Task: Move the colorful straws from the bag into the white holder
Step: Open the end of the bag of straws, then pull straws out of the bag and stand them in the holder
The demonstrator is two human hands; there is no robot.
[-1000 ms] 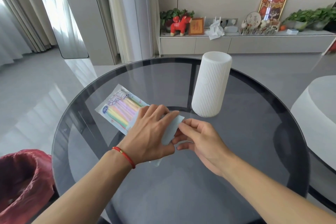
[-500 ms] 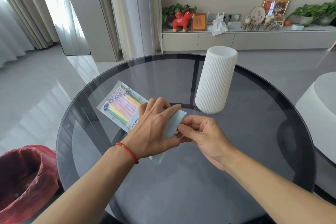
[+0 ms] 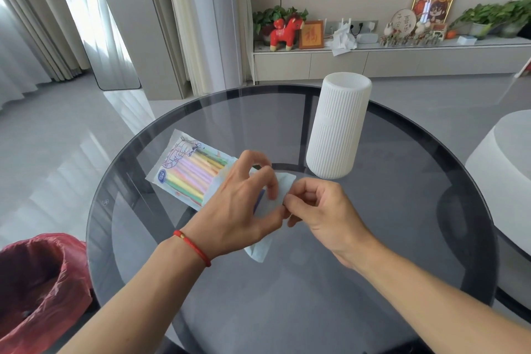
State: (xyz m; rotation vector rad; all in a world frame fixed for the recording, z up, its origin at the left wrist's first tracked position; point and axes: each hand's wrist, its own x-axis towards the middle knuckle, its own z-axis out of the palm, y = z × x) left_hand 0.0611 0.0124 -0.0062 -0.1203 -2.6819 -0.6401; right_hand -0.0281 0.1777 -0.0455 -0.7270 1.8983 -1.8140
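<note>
A clear plastic bag (image 3: 184, 169) of colorful straws (image 3: 198, 178) lies flat on the round dark glass table (image 3: 373, 238), left of centre. Its pale blue flap end (image 3: 284, 184) points toward me and to the right. My left hand (image 3: 241, 207) rests over that end with fingers curled, pinching the flap. My right hand (image 3: 319, 210) pinches the flap's edge from the right, thumb against forefinger. The tall white ribbed holder (image 3: 337, 129) stands upright behind my right hand, apart from both hands.
A bin lined with a red bag (image 3: 37, 284) stands on the floor at the lower left, beside the table. A white rounded seat (image 3: 505, 158) sits to the right of the table. A low cabinet (image 3: 373, 60) with plants and ornaments runs along the far wall.
My left hand's fingers have lifted from flat to curled on the flap. My right hand has closed into a tighter pinch on the flap's edge. The bag stays where it lay.
</note>
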